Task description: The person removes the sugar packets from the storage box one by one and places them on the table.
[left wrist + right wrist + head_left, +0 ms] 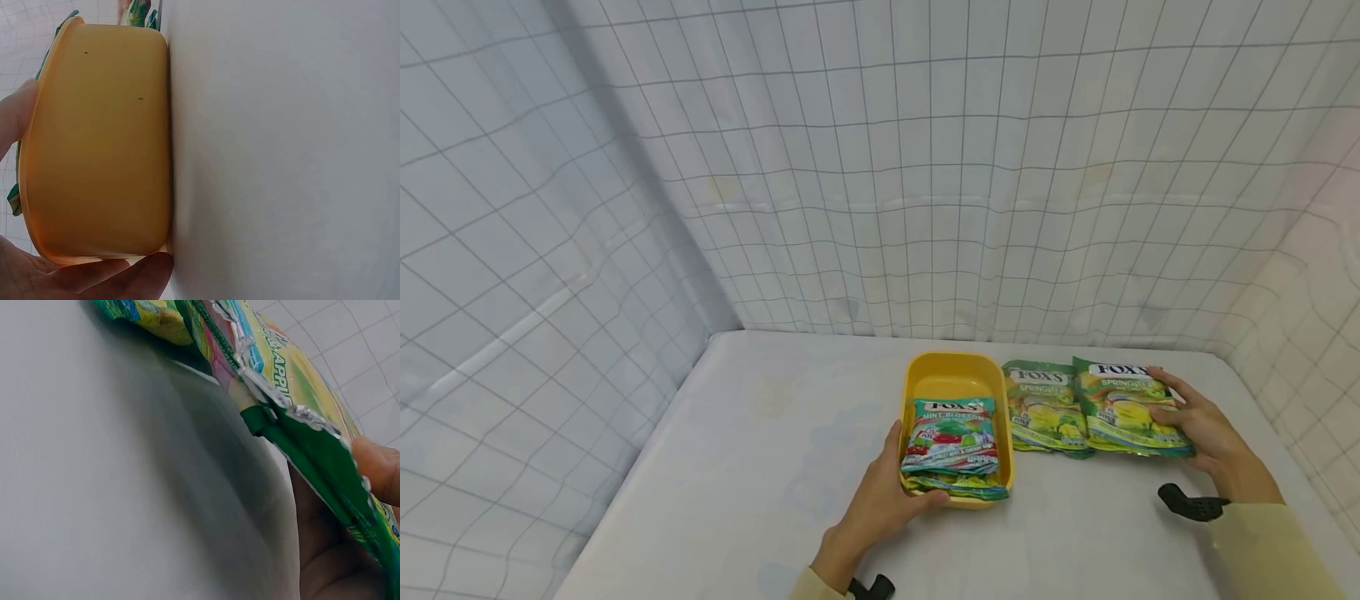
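Note:
A yellow plastic container [955, 381] stands on the white table, holding a Fox's Mint Blossom candy bag [953, 437] on top of a green-and-yellow candy bag [955, 485]. My left hand [880, 498] grips the container's near left corner, thumb at the near rim and fingers along the left side. To the right, my right hand [1210, 432] holds the right edge of a Fox's Spring Tea candy bag [1120, 414], thumb on its face and fingers behind. In the right wrist view the bag's green sealed edge [319, 450] is tilted up off the table, a shadow below it.
Between the container and the held bag lies another Spring Tea candy bag [1043, 408], overlapped by the held one. A white grid-patterned curtain [925, 200] hangs behind the table and along both sides. Each wrist wears a black strap-on device [1191, 504].

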### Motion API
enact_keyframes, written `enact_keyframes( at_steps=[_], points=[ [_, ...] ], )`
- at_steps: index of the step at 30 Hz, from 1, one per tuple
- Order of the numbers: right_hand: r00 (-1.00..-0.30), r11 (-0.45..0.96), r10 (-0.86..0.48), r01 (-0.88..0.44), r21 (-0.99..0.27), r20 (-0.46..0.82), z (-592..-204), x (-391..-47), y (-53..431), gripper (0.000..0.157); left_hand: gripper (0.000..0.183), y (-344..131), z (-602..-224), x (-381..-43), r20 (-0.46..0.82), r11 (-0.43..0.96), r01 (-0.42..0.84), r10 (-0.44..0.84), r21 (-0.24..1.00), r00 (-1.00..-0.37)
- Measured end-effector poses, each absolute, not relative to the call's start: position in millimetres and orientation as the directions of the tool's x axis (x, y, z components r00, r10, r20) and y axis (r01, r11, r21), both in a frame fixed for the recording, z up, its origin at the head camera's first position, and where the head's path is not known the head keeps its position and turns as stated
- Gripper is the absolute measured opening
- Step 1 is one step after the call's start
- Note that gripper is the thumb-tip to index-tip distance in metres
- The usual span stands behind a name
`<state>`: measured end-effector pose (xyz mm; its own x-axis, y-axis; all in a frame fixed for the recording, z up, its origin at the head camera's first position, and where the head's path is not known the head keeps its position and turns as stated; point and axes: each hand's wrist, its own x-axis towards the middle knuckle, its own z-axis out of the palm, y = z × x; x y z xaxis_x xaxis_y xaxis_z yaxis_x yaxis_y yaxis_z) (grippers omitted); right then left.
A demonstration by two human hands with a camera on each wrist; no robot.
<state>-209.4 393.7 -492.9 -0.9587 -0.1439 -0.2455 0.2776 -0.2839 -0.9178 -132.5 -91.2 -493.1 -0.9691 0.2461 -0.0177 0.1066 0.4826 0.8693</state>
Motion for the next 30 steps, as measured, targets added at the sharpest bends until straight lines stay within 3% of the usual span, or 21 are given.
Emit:
enact_keyframes(
  at_steps=[19, 30],
  points=[
    [-0.946, -0.164, -0.106, 0.321, -0.933, -0.307, -506, -211, 400, 0.074, 0.125, -91, -493, -132, -0.017, 0.483, 0.106, 0.245, 0.869, -0.969],
    [-0.966, 0.251, -0.046, 0.236, -0.939, -0.255, -507, -213, 397, 0.076, 0.125, -90, -494, -133, -0.011, 0.481, 0.111, 0.244, 0.870, -0.970]
  ],
)
